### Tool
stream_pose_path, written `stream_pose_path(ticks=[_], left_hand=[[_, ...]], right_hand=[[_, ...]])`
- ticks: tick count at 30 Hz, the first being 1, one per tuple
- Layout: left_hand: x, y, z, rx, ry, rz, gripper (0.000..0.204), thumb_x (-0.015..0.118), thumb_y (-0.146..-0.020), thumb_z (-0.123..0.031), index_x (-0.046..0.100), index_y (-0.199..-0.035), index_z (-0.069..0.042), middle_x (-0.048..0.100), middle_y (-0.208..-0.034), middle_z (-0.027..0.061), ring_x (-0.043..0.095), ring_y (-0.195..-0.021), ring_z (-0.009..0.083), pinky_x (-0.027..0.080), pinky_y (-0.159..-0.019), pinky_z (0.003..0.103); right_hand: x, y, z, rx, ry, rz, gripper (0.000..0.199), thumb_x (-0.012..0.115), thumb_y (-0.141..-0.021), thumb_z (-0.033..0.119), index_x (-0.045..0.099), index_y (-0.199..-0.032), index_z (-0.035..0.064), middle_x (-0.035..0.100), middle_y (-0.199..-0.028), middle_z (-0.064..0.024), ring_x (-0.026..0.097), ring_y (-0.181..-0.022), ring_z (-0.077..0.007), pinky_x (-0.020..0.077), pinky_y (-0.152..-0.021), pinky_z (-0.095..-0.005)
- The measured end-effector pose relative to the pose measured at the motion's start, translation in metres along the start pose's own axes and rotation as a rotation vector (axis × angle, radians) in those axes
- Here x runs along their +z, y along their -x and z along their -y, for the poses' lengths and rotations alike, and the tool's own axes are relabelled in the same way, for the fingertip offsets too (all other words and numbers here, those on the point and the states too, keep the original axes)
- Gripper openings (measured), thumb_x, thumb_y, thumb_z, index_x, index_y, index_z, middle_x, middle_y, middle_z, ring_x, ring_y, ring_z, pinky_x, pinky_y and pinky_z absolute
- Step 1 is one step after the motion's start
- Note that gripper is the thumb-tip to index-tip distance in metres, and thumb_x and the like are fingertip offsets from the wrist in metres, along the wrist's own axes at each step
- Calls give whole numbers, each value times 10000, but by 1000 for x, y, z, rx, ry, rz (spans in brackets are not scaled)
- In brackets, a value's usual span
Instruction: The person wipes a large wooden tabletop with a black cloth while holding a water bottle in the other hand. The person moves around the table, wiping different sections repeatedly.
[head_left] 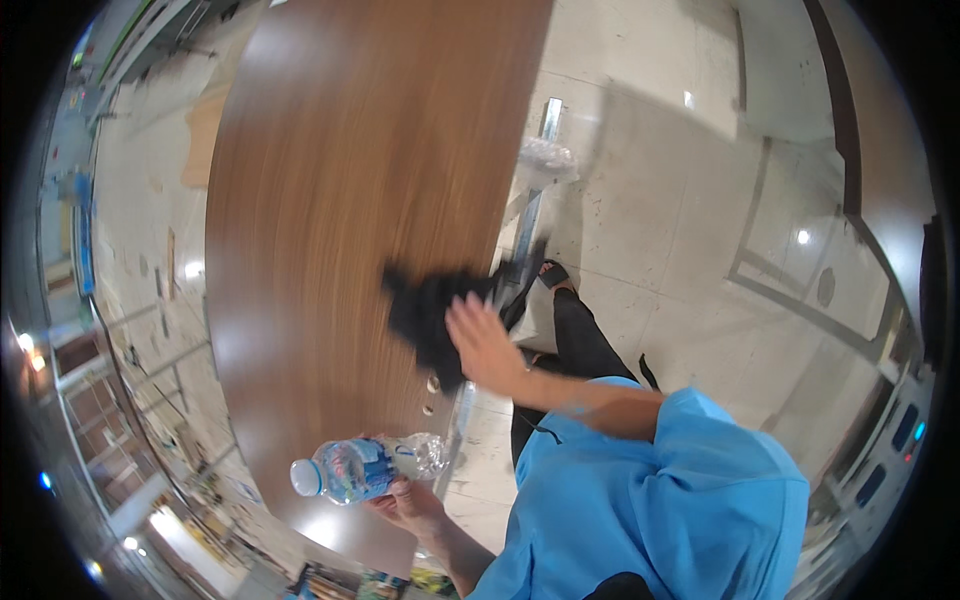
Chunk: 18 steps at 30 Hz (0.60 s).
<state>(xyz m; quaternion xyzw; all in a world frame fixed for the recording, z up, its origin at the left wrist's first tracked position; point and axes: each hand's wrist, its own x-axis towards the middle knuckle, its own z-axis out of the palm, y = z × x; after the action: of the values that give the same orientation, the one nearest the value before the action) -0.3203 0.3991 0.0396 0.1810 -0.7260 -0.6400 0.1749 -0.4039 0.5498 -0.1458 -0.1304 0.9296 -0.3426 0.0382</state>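
Over tabletop (340, 180): left hand (412, 508) curled round clear blue-labelled bottle (362, 470), right hand (485, 342) flattened on bunched black cloth (428, 315).

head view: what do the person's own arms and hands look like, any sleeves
The left hand and right hand are bare, without gloves. The left forearm and right forearm are uncovered too; the right one meets a plain light-blue short sleeve. No cables or markings can be made out, though blur hides fine detail on the right hand.
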Motion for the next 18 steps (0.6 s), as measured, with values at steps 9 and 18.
stream_pose_path(ticks=[9, 18], left_hand=[[27, -44, -3, -7, -118, 122, 839, 865, -804, -368, 432, -1431, -17, 533, -1419, 151, 533, -1263, 297, 450, -1061, 458], [82, -66, -9, -19, -17, 486, 909, 891, -776, -350, 389, -1458, -22, 538, -1347, 154, 549, -1226, 277, 556, -965, 395]], right_hand=[[6, -89, -46, 628, -732, -752, 599, 487, -1013, 65, 213, -1508, -132, 287, -1529, -383, 313, -1434, -494, 274, -1208, -477], [2, -57, -8, 774, -974, -420, 490, 383, -1081, 359, 621, -913, -34, 638, -928, -320, 607, -890, -489, 454, -757, -555]])
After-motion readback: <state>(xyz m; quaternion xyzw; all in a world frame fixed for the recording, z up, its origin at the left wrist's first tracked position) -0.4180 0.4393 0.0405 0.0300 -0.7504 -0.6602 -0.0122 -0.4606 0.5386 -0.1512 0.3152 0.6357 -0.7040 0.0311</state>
